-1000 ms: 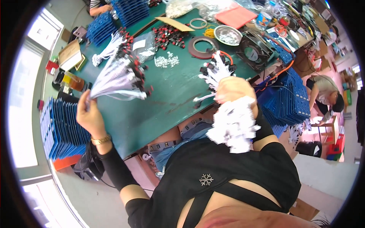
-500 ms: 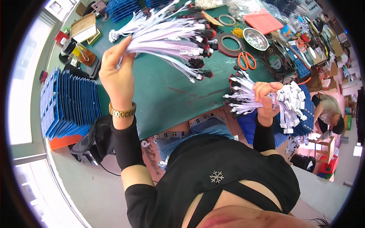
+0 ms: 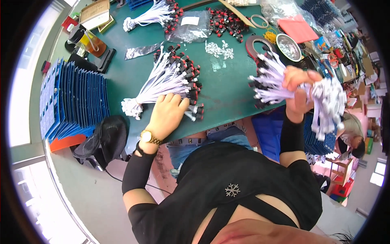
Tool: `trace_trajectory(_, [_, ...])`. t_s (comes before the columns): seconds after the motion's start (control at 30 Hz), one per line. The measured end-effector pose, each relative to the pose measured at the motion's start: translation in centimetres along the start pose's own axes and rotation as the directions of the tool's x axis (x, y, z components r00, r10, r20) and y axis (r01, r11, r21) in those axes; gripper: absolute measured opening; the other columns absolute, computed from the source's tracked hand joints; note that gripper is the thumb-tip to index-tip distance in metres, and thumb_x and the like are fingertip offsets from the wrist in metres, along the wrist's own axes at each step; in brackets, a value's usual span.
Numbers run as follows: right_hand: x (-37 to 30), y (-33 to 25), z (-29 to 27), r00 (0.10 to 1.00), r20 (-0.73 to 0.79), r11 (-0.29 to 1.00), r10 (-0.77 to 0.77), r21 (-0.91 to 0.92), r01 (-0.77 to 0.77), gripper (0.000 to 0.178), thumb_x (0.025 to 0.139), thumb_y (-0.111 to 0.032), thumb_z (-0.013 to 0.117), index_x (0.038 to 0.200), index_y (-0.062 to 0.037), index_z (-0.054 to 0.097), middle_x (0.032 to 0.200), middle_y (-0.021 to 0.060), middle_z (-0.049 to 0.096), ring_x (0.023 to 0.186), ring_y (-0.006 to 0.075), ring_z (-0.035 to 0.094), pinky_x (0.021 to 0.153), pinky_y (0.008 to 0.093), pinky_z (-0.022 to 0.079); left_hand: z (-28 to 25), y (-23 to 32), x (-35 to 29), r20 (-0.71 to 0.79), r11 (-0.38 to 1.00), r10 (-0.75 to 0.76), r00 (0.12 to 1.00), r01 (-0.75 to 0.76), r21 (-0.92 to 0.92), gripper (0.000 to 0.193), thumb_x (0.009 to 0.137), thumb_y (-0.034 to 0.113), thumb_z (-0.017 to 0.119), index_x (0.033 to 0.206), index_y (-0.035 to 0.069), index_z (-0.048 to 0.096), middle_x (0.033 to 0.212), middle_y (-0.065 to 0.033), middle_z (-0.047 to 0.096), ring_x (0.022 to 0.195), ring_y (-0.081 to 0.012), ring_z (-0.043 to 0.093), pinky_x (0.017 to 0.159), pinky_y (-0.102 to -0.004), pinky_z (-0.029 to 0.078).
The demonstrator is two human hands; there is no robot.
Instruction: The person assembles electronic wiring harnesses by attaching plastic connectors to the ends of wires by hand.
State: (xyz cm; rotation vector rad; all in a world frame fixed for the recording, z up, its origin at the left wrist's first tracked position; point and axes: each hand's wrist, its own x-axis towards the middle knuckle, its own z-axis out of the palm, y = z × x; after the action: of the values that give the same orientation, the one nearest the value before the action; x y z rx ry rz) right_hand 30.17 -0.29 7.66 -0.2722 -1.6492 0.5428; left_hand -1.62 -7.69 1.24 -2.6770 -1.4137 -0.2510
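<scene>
A large bundle of white cables [image 3: 162, 79] with black and red plugs lies on the green table, its white connector ends gathered at the left. My left hand [image 3: 167, 116] rests palm down against the near side of this bundle, fingers laid over the cables and not wrapped round them. Raised at the table's right edge, my right hand [image 3: 298, 87] is closed round a second cable bundle [image 3: 271, 79]. Its black plugs fan out to the left, and its white connectors [image 3: 327, 107] hang over to the right, blurred.
Another cable bundle [image 3: 152, 16], a clear plastic bag [image 3: 189, 27], loose red-black plugs [image 3: 227, 24] and small white pieces [image 3: 219, 49] lie farther back. Stacked blue boards [image 3: 77, 101] and a drink bottle [image 3: 91, 42] stand left. A metal bowl [image 3: 289, 46] sits right.
My left hand has come down with the large bundle, which now lies on the table, and its grip has loosened. My right hand has moved slightly right and up, still holding its bundle.
</scene>
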Motion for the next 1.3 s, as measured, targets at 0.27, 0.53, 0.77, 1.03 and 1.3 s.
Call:
trace_trajectory(0.27, [12.2, 10.9, 9.0, 0.886, 0.434, 0.892, -0.163, -0.319, 0.321, 0.029, 0.076, -0.017, 0.069, 0.104, -0.0167, 0.064, 0.093, 0.0034, 0.065, 0.081, 0.0143, 0.062, 0.072, 0.0305, 0.048, 0.6, 0.1, 4.8, 0.112, 0.973, -0.153, 0.982, 0.17, -0.159, 0.005, 0.072, 0.006, 0.055, 0.077, 0.004, 0.053, 0.063, -0.0129, 0.06, 0.059, -0.0271, 0.062, 0.054, -0.0368, 0.049])
trace_trajectory(0.53, [14.0, 17.0, 29.6, 0.383, 0.658, 0.67, -0.648, 0.255, 0.697, 0.035, 0.071, -0.013, 0.064, 0.106, -0.0159, 0.058, 0.08, 0.0009, 0.056, 0.083, 0.0214, 0.056, 0.084, 0.0403, 0.043, -0.3, -3.3, 4.3, 0.353, 0.161, -0.099, 0.93, 0.365, -0.917, 0.012, 0.082, 0.002, 0.056, 0.093, 0.0, 0.051, 0.073, -0.0086, 0.061, 0.067, -0.0143, 0.061, 0.061, -0.0295, 0.047])
trace_trajectory(0.77, [8.4, 20.6, 33.1, 0.125, 0.939, 0.806, -0.322, 0.202, 0.557, 0.037, 0.076, -0.011, 0.058, 0.111, -0.0216, 0.057, 0.109, 0.0052, 0.056, 0.125, 0.0311, 0.038, 0.095, 0.0519, 0.033, 0.4, -2.6, 5.5, 0.436, 0.255, -0.052, 0.898, 0.434, -0.864, 0.018, 0.084, 0.005, 0.057, 0.1, -0.002, 0.055, 0.079, -0.0078, 0.063, 0.067, -0.0109, 0.059, 0.061, -0.0257, 0.047])
trace_trajectory(1.03, [11.3, 14.9, 17.1, 0.635, 0.769, 0.945, -0.071, -0.152, 0.289, 0.039, 0.073, -0.015, 0.069, 0.11, -0.0076, 0.059, 0.105, 0.0113, 0.059, 0.103, 0.0284, 0.054, 0.087, 0.0382, 0.044, 2.0, -2.9, 3.9, 0.251, 0.285, -0.006, 0.968, 0.242, -0.927, 0.015, 0.084, 0.008, 0.059, 0.097, 0.001, 0.06, 0.081, -0.0023, 0.062, 0.068, -0.0084, 0.052, 0.063, -0.0251, 0.044])
trace_trajectory(1.3, [1.5, 13.7, 3.8, 0.754, 0.391, 0.821, 0.528, -0.463, -0.335, 0.011, 0.079, -0.011, 0.067, 0.088, -0.0044, 0.066, 0.076, 0.0038, 0.063, 0.071, 0.0127, 0.059, 0.065, 0.0261, 0.047, 1.5, 0.6, 5.7, 0.485, -0.12, 0.128, 0.865, 0.499, -0.858, 0.012, 0.088, 0.012, 0.057, 0.092, 0.004, 0.065, 0.074, 0.0061, 0.058, 0.061, -0.0009, 0.044, 0.056, -0.0163, 0.036])
